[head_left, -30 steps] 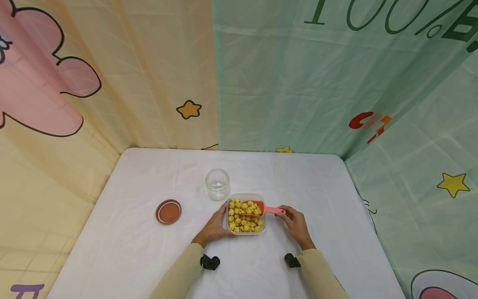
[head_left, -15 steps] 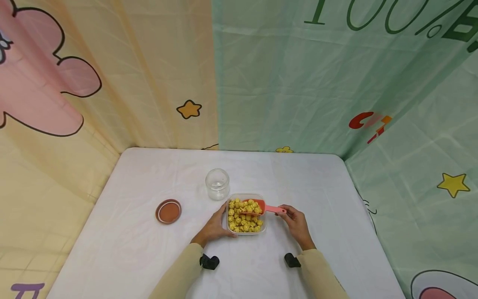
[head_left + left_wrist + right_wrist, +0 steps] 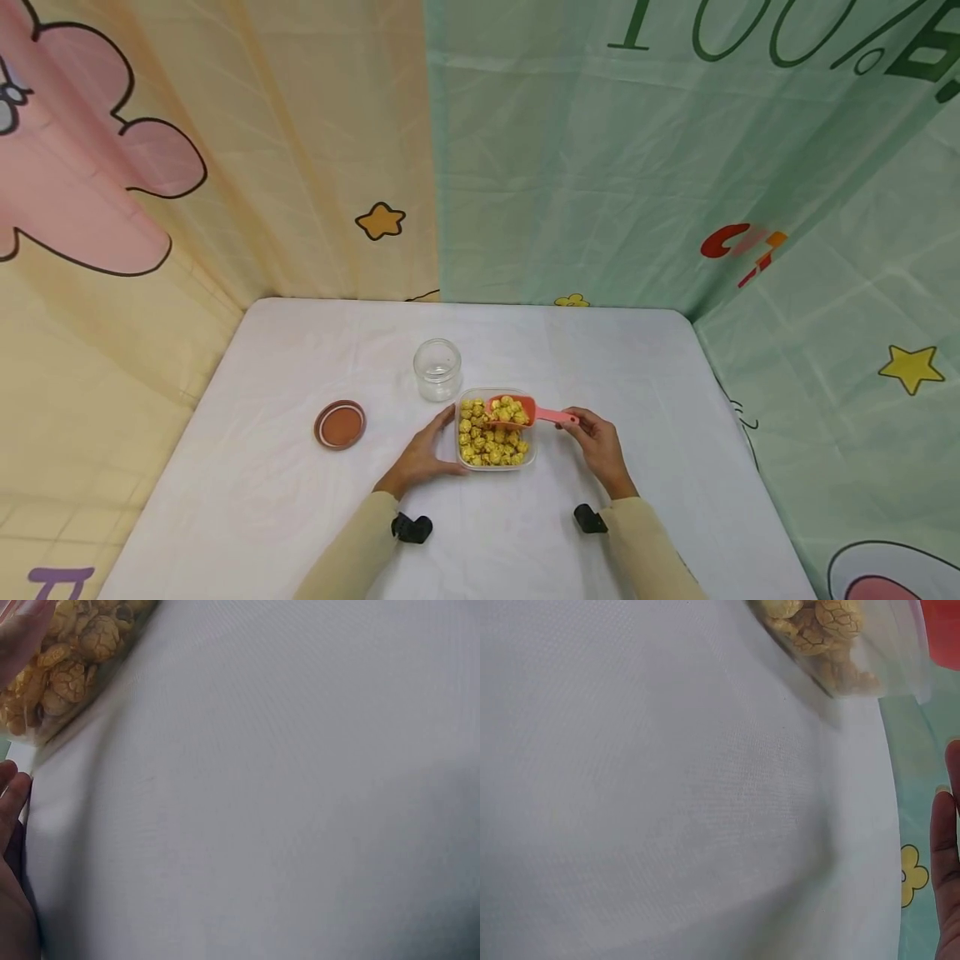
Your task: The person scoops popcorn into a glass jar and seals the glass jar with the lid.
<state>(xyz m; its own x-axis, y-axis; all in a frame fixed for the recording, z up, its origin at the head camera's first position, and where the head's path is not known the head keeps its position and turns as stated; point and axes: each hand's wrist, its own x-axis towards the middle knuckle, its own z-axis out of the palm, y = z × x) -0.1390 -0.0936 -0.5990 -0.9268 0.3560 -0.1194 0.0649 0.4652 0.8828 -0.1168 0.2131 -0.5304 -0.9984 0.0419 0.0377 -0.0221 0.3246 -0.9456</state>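
Observation:
A clear plastic container (image 3: 495, 467) of yellow, round-kernel popcorn (image 3: 480, 452) sits in front of me, its wall also showing in the right wrist view. My right hand (image 3: 596, 450) pinches the handle of a pink-red scoop (image 3: 552, 414), whose bowl bears a heap of popcorn over the container's far right part. Alongside the container's left side is my left hand (image 3: 415, 461), thumb and fingers spread and fairly straight, tips right at its corners. In the left wrist view the thumb (image 3: 19, 637) overlaps the popcorn.
Behind the container stands a clear glass jar (image 3: 437, 369) with no lid on it. A round brown lid (image 3: 340, 425) lies to the left on the white-covered table (image 3: 247, 500). Printed curtains (image 3: 570, 167) hang close around the table's back and sides.
The scoop has come up and slightly right out of the popcorn, now with a heap in its bowl. My left hand has drawn back a little to the left from the container.

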